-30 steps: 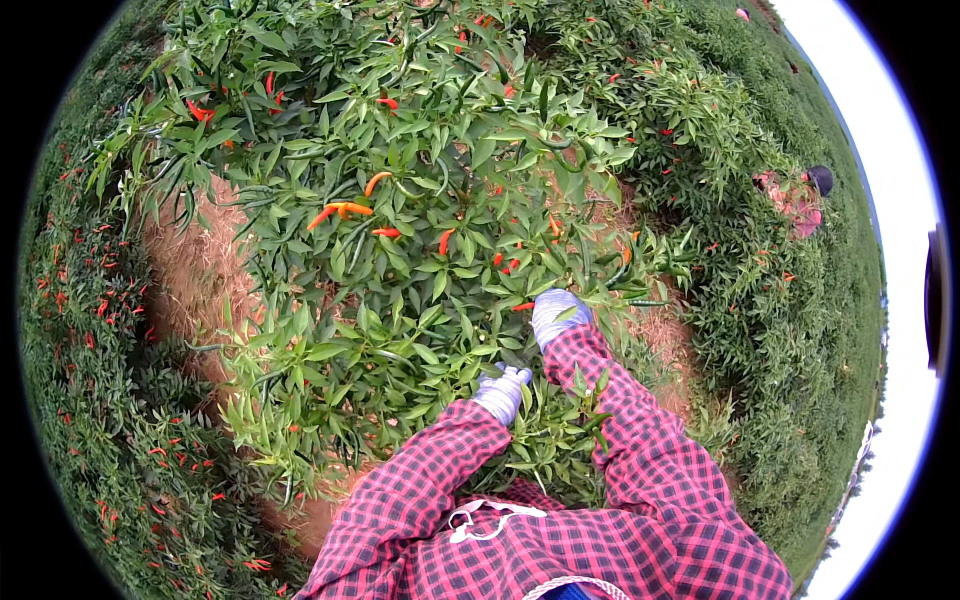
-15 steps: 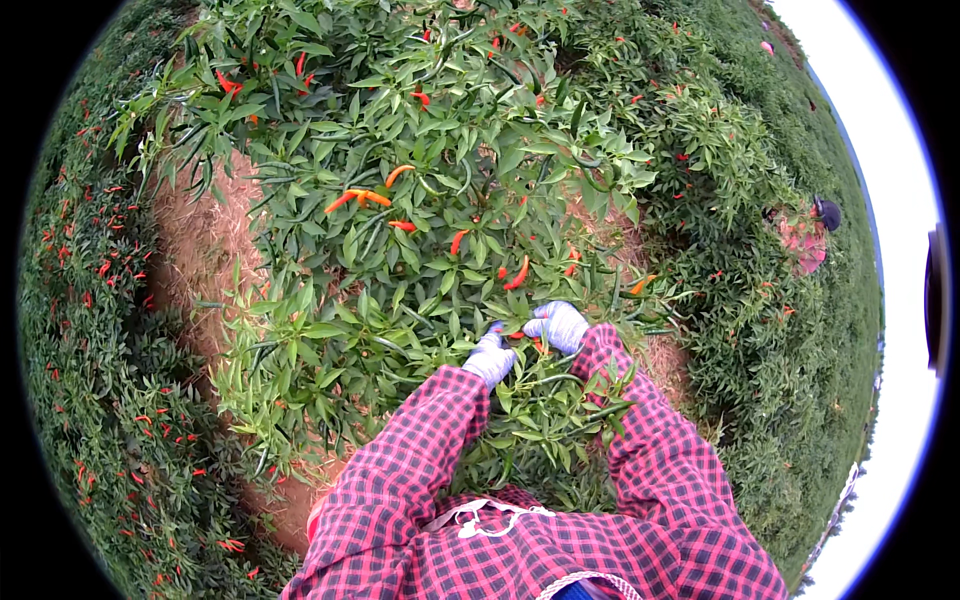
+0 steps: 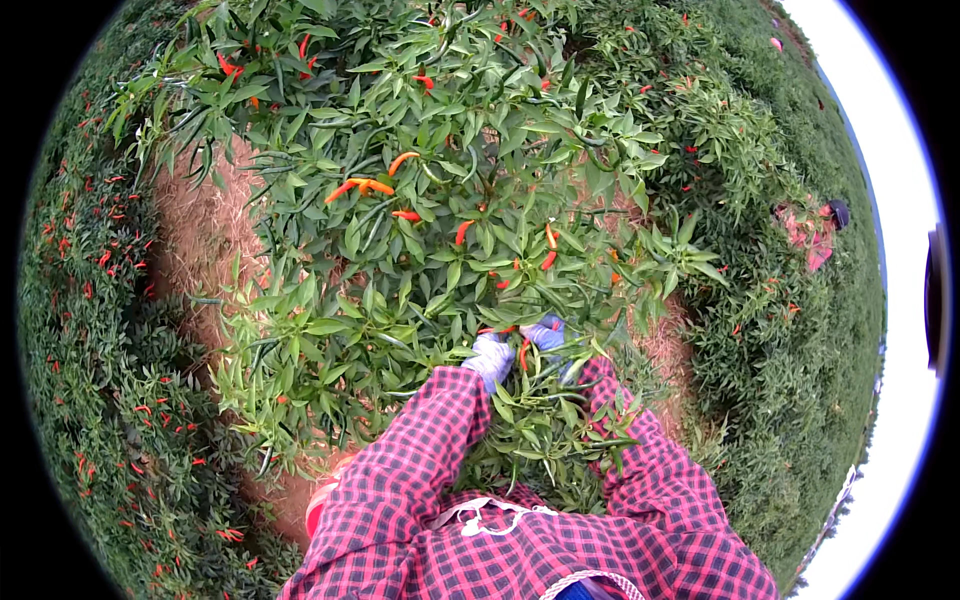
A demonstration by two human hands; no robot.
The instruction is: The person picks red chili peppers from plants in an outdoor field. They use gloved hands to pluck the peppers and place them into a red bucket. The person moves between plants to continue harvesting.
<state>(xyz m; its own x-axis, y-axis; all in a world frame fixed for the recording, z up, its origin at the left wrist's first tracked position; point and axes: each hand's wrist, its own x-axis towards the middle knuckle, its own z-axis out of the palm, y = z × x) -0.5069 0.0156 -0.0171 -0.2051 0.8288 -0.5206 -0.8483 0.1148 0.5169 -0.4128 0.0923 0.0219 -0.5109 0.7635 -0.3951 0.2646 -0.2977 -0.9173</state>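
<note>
A bushy chili plant with green leaves and red, orange and green peppers fills the middle, right in front of me. Both my hands wear pale violet-white gloves and are close together in its lower foliage. My left hand has its fingers closed, with a red chili pepper at the fingertips. Just to its right, my right hand has curled fingers among the leaves; what they grip is hidden. Between the two hands hangs another red chili pepper. Leafy stems cross over my right wrist.
Orange peppers hang farther up the plant. Straw-strewn soil runs along the left, beside another pepper row. A further row stands at the right, where a person in a dark cap is among the plants.
My right hand has shifted slightly left and down, deeper among the leaves. Stems to its right have swung, and a red pepper between the hands shows more fully.
</note>
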